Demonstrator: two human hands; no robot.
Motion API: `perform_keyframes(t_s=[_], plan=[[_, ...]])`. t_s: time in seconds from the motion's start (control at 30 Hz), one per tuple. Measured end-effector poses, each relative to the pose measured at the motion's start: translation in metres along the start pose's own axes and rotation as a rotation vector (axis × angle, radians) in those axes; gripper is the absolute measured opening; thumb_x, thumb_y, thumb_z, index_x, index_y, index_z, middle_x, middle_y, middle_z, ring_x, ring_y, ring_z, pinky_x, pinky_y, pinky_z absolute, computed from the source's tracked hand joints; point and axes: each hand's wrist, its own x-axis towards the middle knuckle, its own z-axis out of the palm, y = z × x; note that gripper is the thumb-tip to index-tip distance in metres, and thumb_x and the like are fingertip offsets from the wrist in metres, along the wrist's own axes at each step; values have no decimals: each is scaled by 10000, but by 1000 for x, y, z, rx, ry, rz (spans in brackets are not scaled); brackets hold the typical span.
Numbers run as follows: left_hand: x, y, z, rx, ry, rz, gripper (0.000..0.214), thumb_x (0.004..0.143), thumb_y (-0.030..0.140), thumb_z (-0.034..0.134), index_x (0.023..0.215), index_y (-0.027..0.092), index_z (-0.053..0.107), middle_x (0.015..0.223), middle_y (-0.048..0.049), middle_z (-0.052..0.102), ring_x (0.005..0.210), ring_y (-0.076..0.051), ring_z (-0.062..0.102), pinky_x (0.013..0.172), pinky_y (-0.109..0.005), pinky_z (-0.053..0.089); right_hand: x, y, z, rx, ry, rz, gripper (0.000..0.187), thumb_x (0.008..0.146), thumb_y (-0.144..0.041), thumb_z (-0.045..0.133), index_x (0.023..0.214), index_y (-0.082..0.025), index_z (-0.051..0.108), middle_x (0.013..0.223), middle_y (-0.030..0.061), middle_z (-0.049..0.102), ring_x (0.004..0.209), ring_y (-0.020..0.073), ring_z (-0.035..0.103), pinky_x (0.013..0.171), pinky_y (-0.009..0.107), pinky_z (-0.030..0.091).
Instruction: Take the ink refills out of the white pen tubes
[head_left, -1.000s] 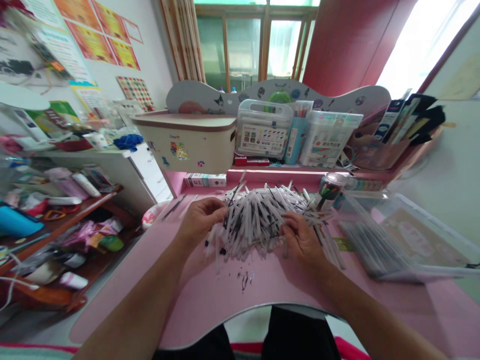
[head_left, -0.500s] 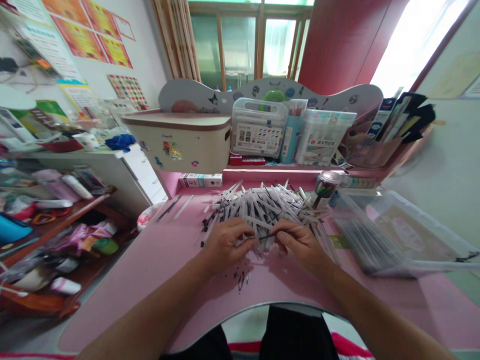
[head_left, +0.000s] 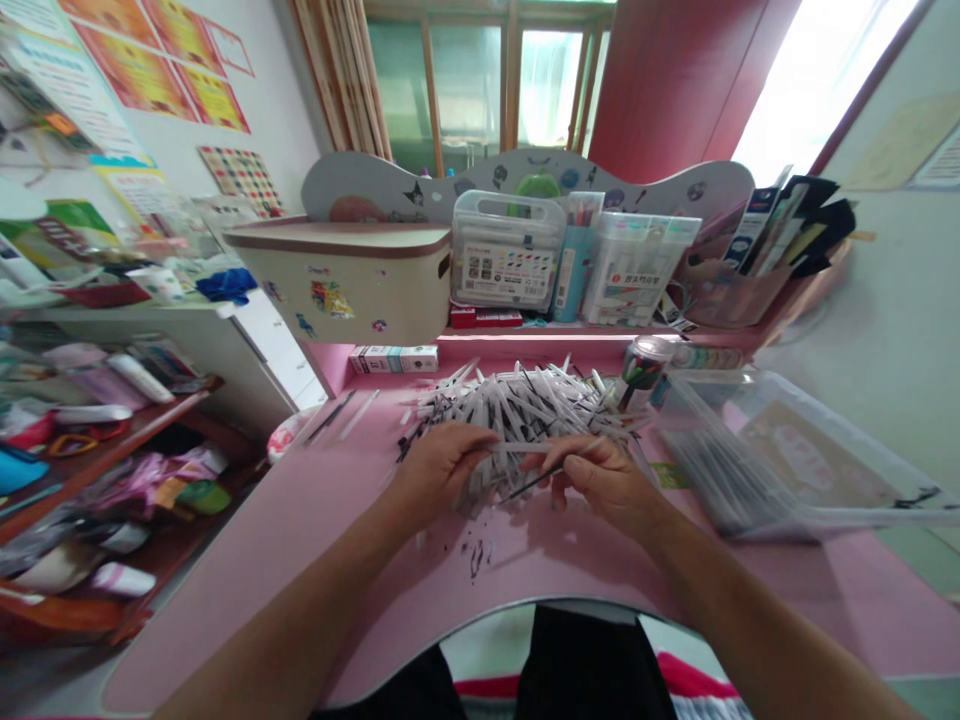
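Note:
My left hand is closed, thumb against fingers, on one end of a whitish translucent tube. The tube points across toward my right hand. Pinched in my right hand is a thin dark stick, slanting down to the left below the tube. Whether the right fingers also touch the tube's far end, I cannot tell. Just beyond both hands lies a heaped pile of similar whitish tubes, with dark tips and sticks among them. Dark smudges or bits are on the pink desk in front of the hands.
At the right stands an open clear plastic box with many thin dark sticks in it. A clear jar is behind the pile. A lidded beige bin and marker cases fill the shelf. Two loose sticks lie at left.
My hands have moved a little apart. The dark stick, earlier level between the hands, now slants down from my right fingers, and the whitish tube shows stretched out from my left hand.

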Motion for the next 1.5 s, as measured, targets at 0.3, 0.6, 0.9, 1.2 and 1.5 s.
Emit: perform_keyframes(t_s=[0.3, 0.6, 0.9, 1.2, 1.5], plan=[[1, -15, -12, -13, 21, -157, 211, 880, 266, 555, 1004, 196, 711, 950, -70, 742, 899, -228, 665, 830, -341, 498, 5, -17, -16, 179, 374, -204, 207, 852, -404, 690, 844, -197, 681, 826, 31, 680, 587, 126, 608, 434, 223, 484], [-1, -18, -10, -8, 18, -117, 197, 892, 256, 553, 1007, 200, 703, 942, -63, 734, 880, -218, 660, 810, -346, 496, 5, -18, -18, 140, 451, -248, 215, 839, -398, 704, 837, -189, 654, 728, 19, 693, 557, 138, 624, 435, 233, 498], [0, -18, -9, -40, -8, -131, 195, 893, 257, 565, 1017, 208, 707, 943, -55, 733, 881, -216, 662, 815, -335, 485, 5, -14, -15, 133, 452, -229, 198, 855, -379, 687, 842, -182, 668, 736, 24, 695, 562, 134, 624, 439, 229, 497], [0, -12, -12, -182, -81, -234, 239, 894, 314, 541, 1033, 193, 694, 956, -64, 712, 891, -224, 639, 827, -352, 465, 7, -15, -17, 202, 507, -220, 216, 815, -386, 723, 837, -193, 628, 717, 16, 696, 547, 134, 619, 417, 221, 491], [0, -14, -15, -501, -66, -232, 162, 864, 314, 602, 906, 193, 702, 958, -38, 582, 915, -199, 556, 847, -339, 419, 6, -13, -13, 230, 444, -186, 186, 815, -356, 721, 854, -194, 640, 736, 22, 704, 554, 126, 619, 419, 209, 490]])
